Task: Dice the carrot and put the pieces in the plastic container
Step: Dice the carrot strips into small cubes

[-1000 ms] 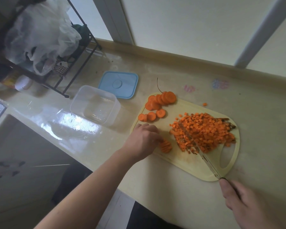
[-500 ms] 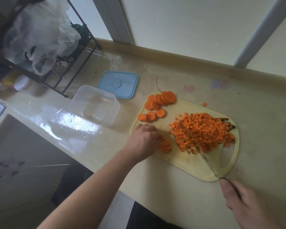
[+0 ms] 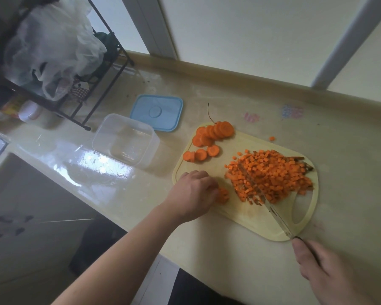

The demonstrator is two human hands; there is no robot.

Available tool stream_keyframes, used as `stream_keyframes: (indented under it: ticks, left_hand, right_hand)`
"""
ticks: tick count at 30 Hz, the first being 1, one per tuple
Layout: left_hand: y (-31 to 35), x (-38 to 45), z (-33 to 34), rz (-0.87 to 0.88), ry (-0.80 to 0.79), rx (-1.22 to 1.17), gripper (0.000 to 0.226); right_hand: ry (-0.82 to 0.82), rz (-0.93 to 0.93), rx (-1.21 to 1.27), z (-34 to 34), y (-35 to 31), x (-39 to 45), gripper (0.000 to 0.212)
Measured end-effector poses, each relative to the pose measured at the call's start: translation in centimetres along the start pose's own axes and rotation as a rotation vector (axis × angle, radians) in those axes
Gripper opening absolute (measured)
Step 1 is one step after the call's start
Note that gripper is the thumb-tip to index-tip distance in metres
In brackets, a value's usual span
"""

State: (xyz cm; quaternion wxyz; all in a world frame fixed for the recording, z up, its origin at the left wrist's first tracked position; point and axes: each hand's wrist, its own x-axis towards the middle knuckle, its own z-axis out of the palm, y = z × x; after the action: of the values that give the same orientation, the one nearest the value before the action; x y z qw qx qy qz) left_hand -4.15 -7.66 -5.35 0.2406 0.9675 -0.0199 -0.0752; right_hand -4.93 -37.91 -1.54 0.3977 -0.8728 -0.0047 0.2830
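Counter [image 3: 207,256] carries the board [image 3: 246,216], the landmark here. Rack [image 3: 92,84] w/ bags sits far left & behind the board. Clear tub [image 3: 123,142] just left of board, no carrot in it; blue lid [image 3: 156,112] behind-left. On board: dice pile [image 3: 273,175] at right, rounds [image 3: 211,137] at far-left corner. Left hand [image 3: 194,194] at board's near-left, fingers curled over a small slice stack [image 3: 222,194]. Right hand [image 3: 330,274] off board's near edge grips knife [image 3: 275,214], blade lying in the pile.
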Motion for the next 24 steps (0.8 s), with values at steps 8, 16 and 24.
stream_keyframes:
  ticks: [8,16,24]
  left_hand:
    - [0.2,-0.9,1.1,0.140,0.154,-0.015,0.046]
    - [-0.1,-1.8,2.9,-0.033,0.402,-0.112,0.029]
    - [0.8,-2.0,4.2,-0.092,0.461,-0.220,0.032]
  right_hand:
    - [-0.078,-0.031,0.057,0.8,-0.7,0.2,0.046]
    - [-0.172,0.018,0.056,2.7,-2.4,1.0,0.045]
    - [-0.157,0.002,-0.001,3.6,-3.3,1.4,0.048]
